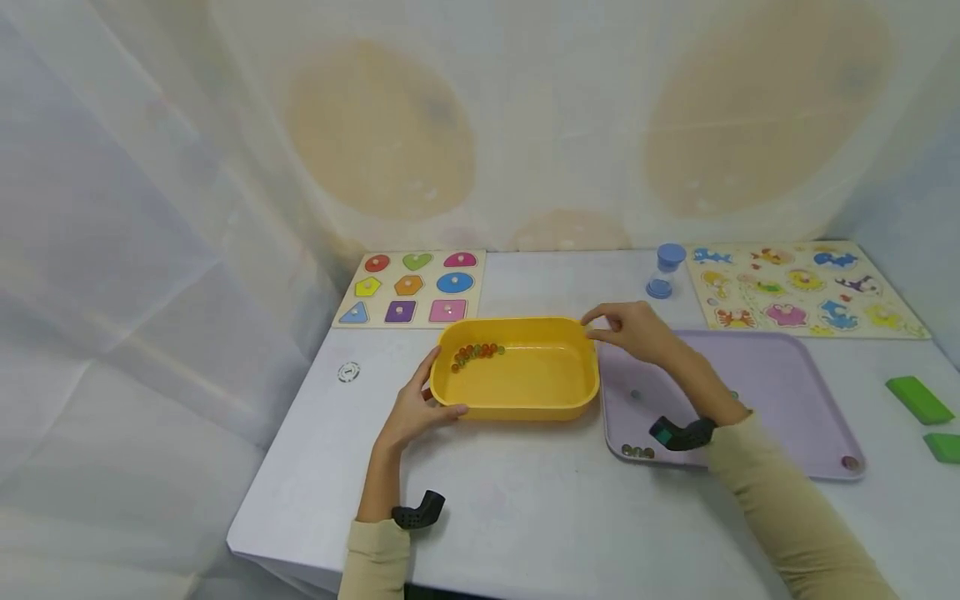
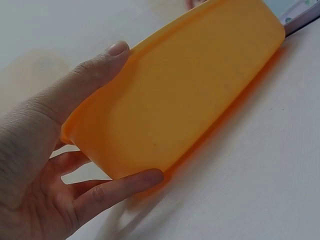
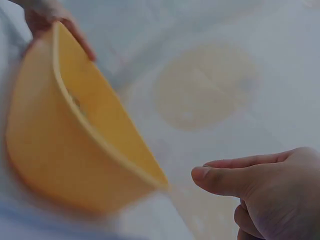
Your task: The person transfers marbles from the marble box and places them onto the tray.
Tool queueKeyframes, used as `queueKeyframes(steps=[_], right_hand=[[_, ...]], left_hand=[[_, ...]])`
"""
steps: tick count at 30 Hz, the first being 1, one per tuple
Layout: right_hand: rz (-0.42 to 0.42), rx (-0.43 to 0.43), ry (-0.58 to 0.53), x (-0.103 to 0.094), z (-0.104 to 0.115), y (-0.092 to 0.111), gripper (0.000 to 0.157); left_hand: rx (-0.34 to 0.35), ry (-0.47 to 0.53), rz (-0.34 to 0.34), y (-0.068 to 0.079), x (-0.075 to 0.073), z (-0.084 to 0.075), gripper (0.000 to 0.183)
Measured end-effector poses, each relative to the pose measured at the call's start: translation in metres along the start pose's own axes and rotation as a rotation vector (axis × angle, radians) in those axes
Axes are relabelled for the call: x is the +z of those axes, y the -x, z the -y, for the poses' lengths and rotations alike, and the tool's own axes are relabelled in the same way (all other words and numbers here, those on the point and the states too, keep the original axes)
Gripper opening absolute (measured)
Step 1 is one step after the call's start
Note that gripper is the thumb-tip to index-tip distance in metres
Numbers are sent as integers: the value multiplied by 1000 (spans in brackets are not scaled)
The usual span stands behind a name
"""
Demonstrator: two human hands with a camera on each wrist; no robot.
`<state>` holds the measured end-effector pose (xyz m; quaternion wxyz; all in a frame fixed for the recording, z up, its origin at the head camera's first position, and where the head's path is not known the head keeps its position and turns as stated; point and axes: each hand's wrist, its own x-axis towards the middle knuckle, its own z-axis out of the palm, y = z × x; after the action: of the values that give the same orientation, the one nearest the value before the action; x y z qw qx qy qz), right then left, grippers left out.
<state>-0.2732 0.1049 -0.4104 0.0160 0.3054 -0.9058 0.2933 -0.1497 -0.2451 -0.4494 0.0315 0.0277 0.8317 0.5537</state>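
Observation:
A yellow plastic basin (image 1: 517, 412) sits in the middle of the table, with several orange and green marbles (image 1: 477, 353) gathered along its left wall. My left hand (image 1: 414, 410) grips its left end; in the left wrist view the thumb lies by the rim and another finger reaches to the basin's lower edge. My right hand (image 1: 637, 332) is at the far right corner of the basin. Its thumb and index finger point toward the rim, close together, and I see nothing between them. The right wrist view shows these fingertips (image 3: 201, 173) apart from the basin.
A lilac tray (image 1: 795, 375) with a few scattered marbles (image 1: 637, 452) lies right of the basin. Behind stand a shape puzzle (image 1: 386, 298), a blue sand timer (image 1: 664, 271) and an animal puzzle (image 1: 750, 287). Green blocks (image 1: 919, 400) lie at the far right.

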Motion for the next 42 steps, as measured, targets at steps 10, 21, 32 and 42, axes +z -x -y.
queueKeyframes(steps=[10, 21, 32, 42], right_hand=[[-47, 185, 80, -17, -93, 92, 21], [-60, 159, 89, -18, -83, 87, 31], [43, -59, -113, 22, 24, -40, 25], [297, -104, -17, 87, 51, -91, 27]], left_hand=[[-16, -8, -62, -6, -1, 28, 94], [-4, 14, -57, -7, -1, 31, 95], [6, 3, -8, 3, 0, 6, 94], [10, 8, -6, 0, 1, 4, 95]])
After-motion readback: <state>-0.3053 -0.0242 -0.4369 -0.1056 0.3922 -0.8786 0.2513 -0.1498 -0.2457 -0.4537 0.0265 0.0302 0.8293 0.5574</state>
